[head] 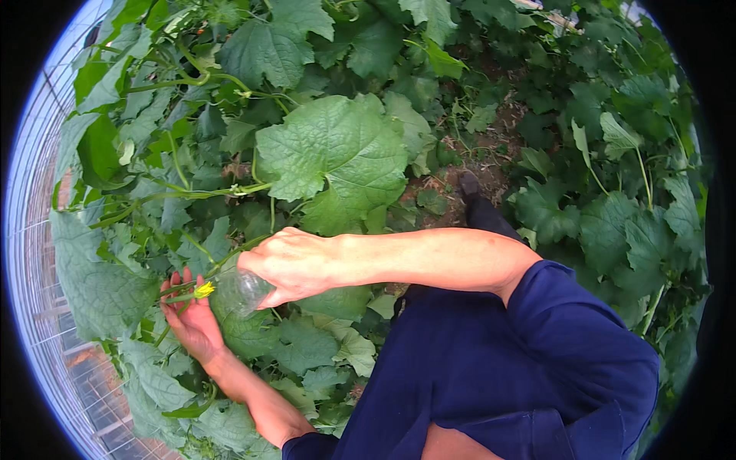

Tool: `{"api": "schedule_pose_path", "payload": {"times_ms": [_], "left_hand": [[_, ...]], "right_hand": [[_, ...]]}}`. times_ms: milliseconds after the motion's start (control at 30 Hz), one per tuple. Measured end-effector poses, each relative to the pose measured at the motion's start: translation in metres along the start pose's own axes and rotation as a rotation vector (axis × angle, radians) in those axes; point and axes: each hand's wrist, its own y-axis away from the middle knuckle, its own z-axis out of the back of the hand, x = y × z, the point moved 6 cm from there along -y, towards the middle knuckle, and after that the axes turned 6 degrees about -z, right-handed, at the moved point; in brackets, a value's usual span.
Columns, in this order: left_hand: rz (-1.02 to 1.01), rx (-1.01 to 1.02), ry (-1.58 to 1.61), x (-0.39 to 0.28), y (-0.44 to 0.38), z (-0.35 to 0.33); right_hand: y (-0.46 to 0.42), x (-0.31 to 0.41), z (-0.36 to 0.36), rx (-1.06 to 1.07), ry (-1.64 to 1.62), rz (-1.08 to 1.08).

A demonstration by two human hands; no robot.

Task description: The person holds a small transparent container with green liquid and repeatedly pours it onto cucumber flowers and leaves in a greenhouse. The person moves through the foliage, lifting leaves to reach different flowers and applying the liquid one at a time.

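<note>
At the left, my left hand cups a thin green stem from below, its palm up and fingers curled around it. The stem bears a yellow flower that stands beside the fingertips. My right hand comes in from the right, gripping a clear plastic container, perhaps a cup or bottle. The container is close to the flower, its side turned to it; whether they touch cannot be told. The fingers on its far side are partly hidden. Above the right wrist spreads a large lobed leaf.
Vines with broad leaves surround both hands. A thick vine runs across above them. Metal wire mesh stands along the left edge. Bare soil shows between the plant rows, with my shoe on it. More foliage grows at the right.
</note>
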Motion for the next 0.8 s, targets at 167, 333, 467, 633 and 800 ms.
{"api": "schedule_pose_path", "payload": {"times_ms": [167,333,467,633,800], "left_hand": [[-0.088,-0.323,-0.191,-0.006,0.035,-0.037],[-0.357,-0.458,-1.131,-0.007,0.072,-0.153],[-0.447,0.08,-1.271,0.015,0.031,-0.259],[-0.588,0.189,-1.163,0.019,-0.049,-0.33],[-0.765,-0.105,-0.93,-0.033,-0.071,-0.34]], "right_hand": [[0.035,-0.001,0.055,0.026,-0.134,0.09],[0.083,-0.03,0.133,0.081,-0.186,0.133],[0.112,-0.048,0.158,0.217,-0.237,0.008],[0.118,-0.063,0.198,0.192,-0.188,-0.062],[0.121,-0.071,0.222,0.073,-0.188,-0.044]]}}
